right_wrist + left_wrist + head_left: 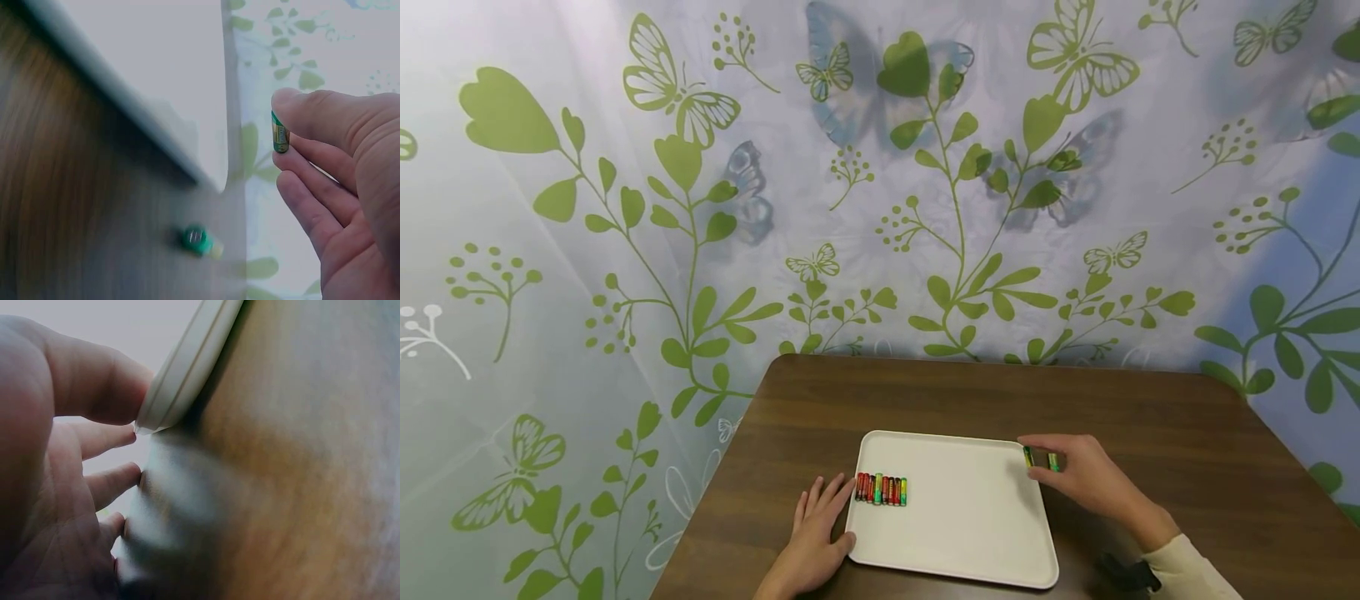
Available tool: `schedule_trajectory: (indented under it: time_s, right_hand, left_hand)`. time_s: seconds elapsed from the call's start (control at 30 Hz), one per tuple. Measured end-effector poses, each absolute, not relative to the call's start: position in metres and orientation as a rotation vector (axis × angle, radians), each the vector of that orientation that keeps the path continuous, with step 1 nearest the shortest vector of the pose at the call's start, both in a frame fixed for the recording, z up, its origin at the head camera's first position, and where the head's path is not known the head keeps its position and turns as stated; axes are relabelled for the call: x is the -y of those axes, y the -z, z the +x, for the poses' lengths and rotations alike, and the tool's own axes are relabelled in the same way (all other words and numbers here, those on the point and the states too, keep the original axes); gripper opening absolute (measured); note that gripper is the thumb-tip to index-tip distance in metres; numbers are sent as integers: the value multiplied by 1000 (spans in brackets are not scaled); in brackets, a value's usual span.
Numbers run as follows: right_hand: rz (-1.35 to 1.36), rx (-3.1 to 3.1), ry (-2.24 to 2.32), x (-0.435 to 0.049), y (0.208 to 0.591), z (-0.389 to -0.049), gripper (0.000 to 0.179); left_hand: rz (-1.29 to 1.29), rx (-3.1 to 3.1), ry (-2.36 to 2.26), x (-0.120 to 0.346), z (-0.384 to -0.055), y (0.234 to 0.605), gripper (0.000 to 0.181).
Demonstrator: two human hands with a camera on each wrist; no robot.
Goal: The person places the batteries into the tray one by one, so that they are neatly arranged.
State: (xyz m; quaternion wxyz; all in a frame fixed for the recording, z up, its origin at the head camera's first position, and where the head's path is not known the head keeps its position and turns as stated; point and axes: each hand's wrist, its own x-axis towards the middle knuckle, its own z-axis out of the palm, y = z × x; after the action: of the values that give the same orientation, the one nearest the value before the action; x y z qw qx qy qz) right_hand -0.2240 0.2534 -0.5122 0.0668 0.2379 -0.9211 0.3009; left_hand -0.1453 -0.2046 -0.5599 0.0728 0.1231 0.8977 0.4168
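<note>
My right hand (1093,477) pinches a green and gold battery (280,134) between thumb and fingers, at the right edge of the white tray (955,533). Another green battery (197,240) lies on the table beside the tray, close to that hand. Inside the tray, against its left rim, several red, black and green batteries (880,489) stand side by side in a row. The left hand (814,533) rests at the tray's left edge with fingers spread; in the left wrist view its thumb (100,381) touches the tray rim (187,362).
Under the tray is a dark brown wooden table (925,392) with rounded far corners. Behind it hangs a pale curtain (865,208) printed with green leaves and butterflies. A dark strap (1127,573) sits around the right wrist, by a cream sleeve (1191,571).
</note>
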Motion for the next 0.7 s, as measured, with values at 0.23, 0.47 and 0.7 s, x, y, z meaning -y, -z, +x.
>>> schedule_trajectory:
  time_s: [0.23,0.47,0.7]
  right_hand:
    - [790,2734,-975,-217,512,-222,45]
    - [813,2669,-1079,-173,527,-215,42]
    - [825,2620,-1157,-128,537,-208,40]
  left_hand:
    - [371,-2695,-1257,204,-146,557,78]
    - [367,-2695,-1248,204,-146,556,78]
    - [381,-2709,-1254,205,-147,558,78]
